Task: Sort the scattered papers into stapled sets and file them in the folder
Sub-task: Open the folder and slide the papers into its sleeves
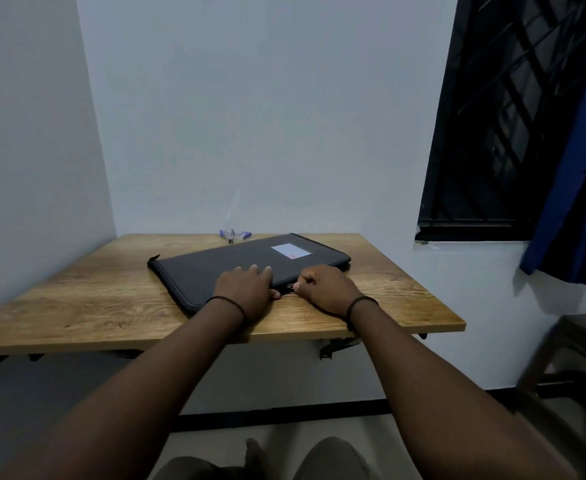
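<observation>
A black zippered folder lies flat on the wooden table, a white label on its cover. My left hand rests flat on the folder's near edge, fingers straight. My right hand is curled beside it and pinches the small metal zipper pull at the folder's front edge. A purple stapler and a small purple staple box sit behind the folder near the wall. No loose papers are visible.
The table stands against a white wall in a corner. A dark barred window with a blue curtain is at the right. A dark wooden stool stands at the lower right. My knees show below the table edge.
</observation>
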